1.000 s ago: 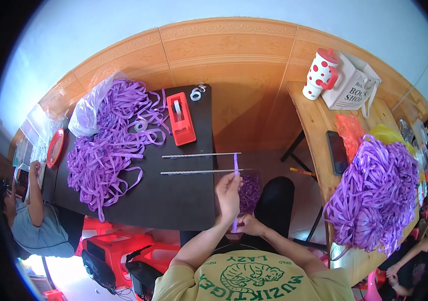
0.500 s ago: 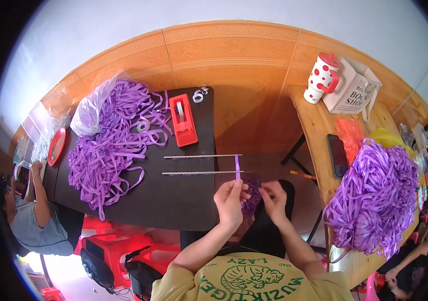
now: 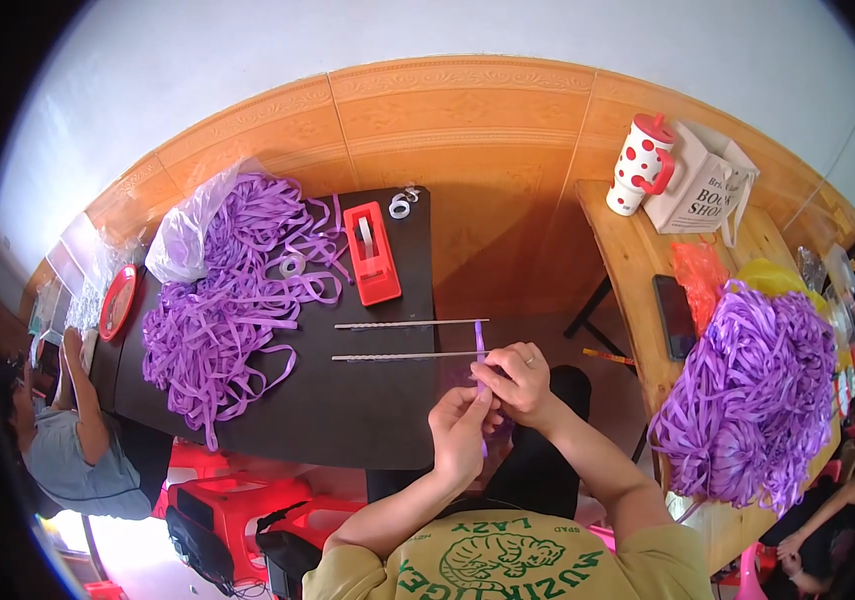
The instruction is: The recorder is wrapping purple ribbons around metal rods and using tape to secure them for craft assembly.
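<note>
Purple ribbon strip (image 3: 479, 337) drawn straight across two thin rods (image 3: 397, 323), beyond the right edge of the black surface (image 3: 367, 430).
Left hand (image 3: 459, 428) pinches the strip between thumb and fingers, off the right edge of the black surface; right hand (image 3: 519, 380) meets it just above, fingers bent inward, though whether these grip it cannot be told. Hold the strip flat, square to the rods; apply light, even tension, since the overhanging rod ends would probably flex. Best working room: the gap right of the black surface, before the wooden surface (image 3: 637, 265). Observe clearance from the red tape dispenser (image 3: 375, 270), near the black surface's right edge.
</note>
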Demonstrator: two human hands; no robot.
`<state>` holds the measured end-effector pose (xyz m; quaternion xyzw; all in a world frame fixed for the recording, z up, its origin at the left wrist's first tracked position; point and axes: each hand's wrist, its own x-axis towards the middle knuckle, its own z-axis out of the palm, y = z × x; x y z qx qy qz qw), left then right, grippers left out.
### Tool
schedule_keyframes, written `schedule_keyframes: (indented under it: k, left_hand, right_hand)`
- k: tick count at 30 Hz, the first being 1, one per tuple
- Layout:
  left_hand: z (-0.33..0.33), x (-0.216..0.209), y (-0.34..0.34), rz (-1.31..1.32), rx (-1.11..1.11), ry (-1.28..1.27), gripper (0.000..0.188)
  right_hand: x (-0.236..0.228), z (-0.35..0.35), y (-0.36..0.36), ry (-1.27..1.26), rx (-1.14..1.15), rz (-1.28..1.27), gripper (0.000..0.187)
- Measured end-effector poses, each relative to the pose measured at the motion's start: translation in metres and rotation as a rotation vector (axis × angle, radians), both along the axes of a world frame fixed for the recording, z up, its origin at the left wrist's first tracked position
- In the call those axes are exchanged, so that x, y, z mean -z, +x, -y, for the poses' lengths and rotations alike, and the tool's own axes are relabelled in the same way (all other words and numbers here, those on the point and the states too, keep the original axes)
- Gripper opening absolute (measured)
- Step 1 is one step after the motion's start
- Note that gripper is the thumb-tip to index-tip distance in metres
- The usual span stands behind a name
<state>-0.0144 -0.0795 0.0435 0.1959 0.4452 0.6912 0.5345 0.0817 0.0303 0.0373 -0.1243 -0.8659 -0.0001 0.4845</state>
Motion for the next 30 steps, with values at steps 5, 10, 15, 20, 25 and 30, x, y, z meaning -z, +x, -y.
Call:
schedule_keyframes:
  k: [5, 10, 15, 20, 25, 30]
  left_hand:
    - [0.01, -0.054, -0.016, -0.164, -0.028, 0.338, 0.021]
    - [0.011, -0.062, -0.018, -0.378, -0.346, 0.708, 0.039]
    - [0.002, -0.001, 0.005, -0.344, 0.204, 0.191, 0.019]
    - [-0.032, 0.087, 0.001, -0.344, 0.115, 0.036, 0.02]
    - [-0.064, 0.094, -0.008, -0.441, -0.074, 0.017, 0.019]
    - [-0.093, 0.071, -0.009, -0.571, -0.304, 0.22, 0.027]
  right_hand:
    - [-0.016, -0.018, -0.006, -0.307, -0.056, -0.05, 0.015]
    - [-0.019, -0.058, -0.027, -1.247, -0.35, -0.275, 0.006]
    - [-0.008, -0.089, -0.036, -1.675, -0.206, -0.287, 0.005]
    - [0.003, -0.097, -0.043, -1.853, -0.171, -0.346, 0.006]
    - [0.016, -0.099, -0.046, -1.93, -0.097, -0.407, 0.01]
    - [0.03, -0.094, -0.054, -1.922, -0.087, -0.551, 0.009]
